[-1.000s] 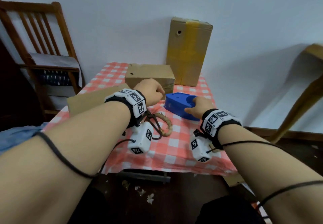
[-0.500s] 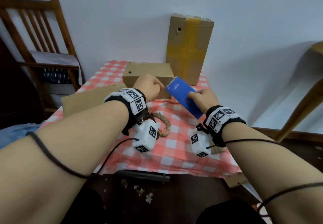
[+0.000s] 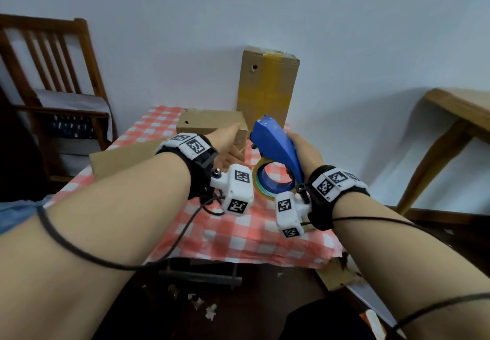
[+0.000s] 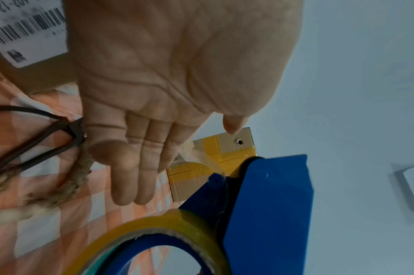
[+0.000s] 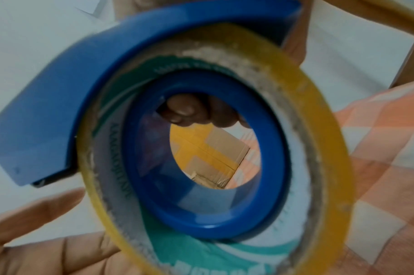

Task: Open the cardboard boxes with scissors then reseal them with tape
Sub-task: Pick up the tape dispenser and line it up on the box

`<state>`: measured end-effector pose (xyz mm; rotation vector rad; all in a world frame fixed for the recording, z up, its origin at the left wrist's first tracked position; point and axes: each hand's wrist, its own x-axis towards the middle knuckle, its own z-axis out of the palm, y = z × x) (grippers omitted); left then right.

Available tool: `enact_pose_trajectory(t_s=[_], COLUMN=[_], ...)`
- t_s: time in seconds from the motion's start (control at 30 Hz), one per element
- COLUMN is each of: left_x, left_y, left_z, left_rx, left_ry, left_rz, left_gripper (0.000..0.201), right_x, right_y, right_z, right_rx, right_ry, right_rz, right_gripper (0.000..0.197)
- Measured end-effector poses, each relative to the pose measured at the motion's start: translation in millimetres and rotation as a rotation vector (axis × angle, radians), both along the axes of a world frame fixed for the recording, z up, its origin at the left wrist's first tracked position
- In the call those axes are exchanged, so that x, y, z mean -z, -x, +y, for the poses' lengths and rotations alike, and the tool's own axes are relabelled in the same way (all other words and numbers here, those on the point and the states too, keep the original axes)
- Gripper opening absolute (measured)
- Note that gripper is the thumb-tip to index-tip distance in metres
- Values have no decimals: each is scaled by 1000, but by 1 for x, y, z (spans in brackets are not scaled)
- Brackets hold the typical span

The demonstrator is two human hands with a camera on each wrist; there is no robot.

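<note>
From the head view, the right hand (image 3: 302, 151) is wrapped around a blue tape dispenser (image 3: 275, 146) lifted above the checked tablecloth (image 3: 238, 233), with the yellow tape roll (image 3: 258, 180) hanging below it. The left hand (image 3: 228, 146) reaches toward the dispenser's front, but this view hides how its fingers lie. The left wrist view shows them straight and relaxed, palm bare, with a thin strip of tape (image 4: 201, 158) running from the fingertips to the dispenser; whether they pinch it cannot be told. That view also shows the scissors (image 4: 36, 148) lying on the cloth beside a rope ring (image 4: 79, 176). A tall box (image 3: 267, 90) stands against the wall behind a small box (image 3: 209, 122), and a flat box (image 3: 124, 156) lies at left. Through the roll's core, the right wrist view shows yellow-taped cardboard (image 5: 213, 154).
</note>
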<state>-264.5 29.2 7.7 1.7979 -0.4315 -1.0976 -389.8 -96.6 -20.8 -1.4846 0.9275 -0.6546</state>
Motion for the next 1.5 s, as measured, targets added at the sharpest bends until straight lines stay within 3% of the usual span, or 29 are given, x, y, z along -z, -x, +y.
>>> enact_pose_trajectory(t_s=[0.2,0.33,0.53,0.63,0.83,1.27,1.5], left_x=[-9,-10,-19,-23,-30,-33,-41], left_y=[11,14,11,8,1,-30,-11], left_z=[10,15,19,18,17,17,11], left_rx=[-51,-84,-82,-77,-69,-206,-97], left_ry=[95,103,95,48,54,132,56], left_rz=[-33,-130,-440,-525,-598,-711,-1119], left_gripper=[25,39,27,31,32,24,19], right_x=[-3,-7,-19,-22,-32,-37,-43], right_y=[4,6,7,7,11,12,-4], right_z=[4,3,8,8,6,-6,-9], right_rx=[-21,-51,-89,-79,-122,-119,-129], right_ry=[14,99,291,472,621,773,849], right_rz=[-17,48,193,335,455,674,786], right_gripper=[30,39,74,72,73,66,61])
